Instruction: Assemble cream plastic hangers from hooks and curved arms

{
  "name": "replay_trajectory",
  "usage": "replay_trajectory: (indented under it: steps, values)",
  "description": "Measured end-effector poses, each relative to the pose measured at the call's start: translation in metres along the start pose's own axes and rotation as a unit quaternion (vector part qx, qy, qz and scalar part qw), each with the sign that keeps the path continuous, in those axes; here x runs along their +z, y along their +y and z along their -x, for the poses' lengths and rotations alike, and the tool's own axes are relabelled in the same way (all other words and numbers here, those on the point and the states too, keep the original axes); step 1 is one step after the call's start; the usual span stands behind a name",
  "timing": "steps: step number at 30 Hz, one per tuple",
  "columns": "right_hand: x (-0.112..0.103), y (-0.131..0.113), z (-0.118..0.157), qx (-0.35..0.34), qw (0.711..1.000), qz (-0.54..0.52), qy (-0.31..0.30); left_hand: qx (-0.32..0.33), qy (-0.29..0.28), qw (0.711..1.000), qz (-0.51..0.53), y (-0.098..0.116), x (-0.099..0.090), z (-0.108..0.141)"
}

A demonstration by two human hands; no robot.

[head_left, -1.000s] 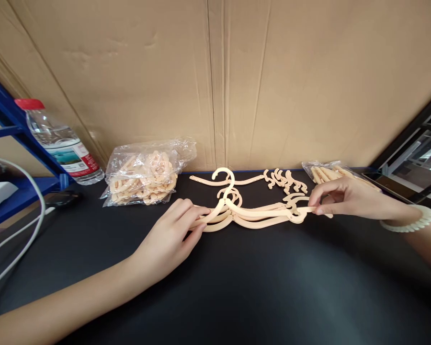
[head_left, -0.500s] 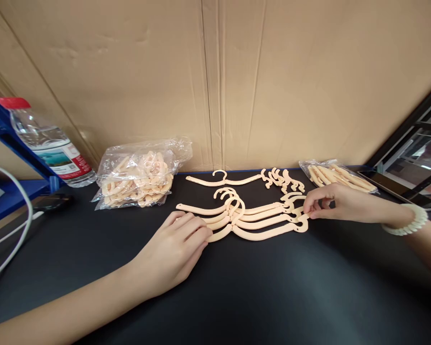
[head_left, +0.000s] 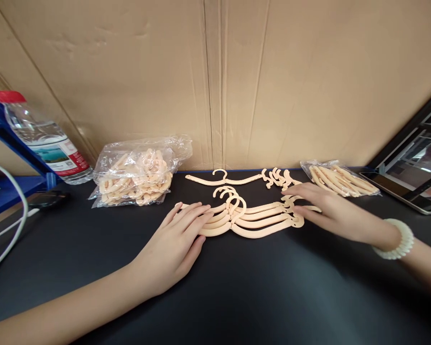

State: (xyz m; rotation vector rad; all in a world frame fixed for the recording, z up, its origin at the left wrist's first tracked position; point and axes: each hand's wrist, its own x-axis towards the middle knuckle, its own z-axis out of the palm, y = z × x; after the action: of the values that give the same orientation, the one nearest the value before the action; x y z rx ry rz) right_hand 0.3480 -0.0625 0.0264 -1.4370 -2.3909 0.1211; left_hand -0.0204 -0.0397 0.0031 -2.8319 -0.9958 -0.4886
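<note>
Several beige hangers (head_left: 262, 232) lie overlapped in a row on the black table, their curved hooks bunched in the middle. Across their left ends rests my left hand (head_left: 174, 242), palm down with the fingers stretched out. My right hand (head_left: 330, 211) is over their right ends, fingers apart; it covers part of the curved end pieces there. One more hanger (head_left: 242, 181) lies by itself behind the row. Beside that hanger is a cluster of small S-shaped pieces (head_left: 277, 177), partly hidden by my right fingers.
A clear plastic bag (head_left: 140, 172) of beige pieces sits at the back left, with a water bottle (head_left: 48, 139) beyond it. On the right lie a bag of curved arms (head_left: 341, 179) and a dark flat device (head_left: 398, 191). A white cable (head_left: 21, 225) loops at the left edge.
My right hand has let go of the hanger end pieces, and its fingers have spread and moved slightly left over them. My left fingers have straightened out on the hangers.
</note>
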Motion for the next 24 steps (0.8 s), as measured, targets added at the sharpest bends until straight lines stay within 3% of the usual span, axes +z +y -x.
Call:
replay_trajectory:
  steps: [4, 8, 24]
  values:
    - [0.023, -0.025, 0.002, -0.035, 0.998, 0.038, -0.048, -0.025, -0.020, 0.999, -0.020, 0.001, 0.003, 0.001]
    - [0.035, -0.030, 0.003, -0.063, 0.993, 0.054, -0.082, -0.027, -0.047, 0.998, -0.027, -0.002, 0.006, 0.003]
    - [0.037, -0.022, -0.005, -0.057, 0.992, 0.058, -0.091, -0.020, -0.071, 0.997, -0.014, -0.011, 0.009, 0.001]
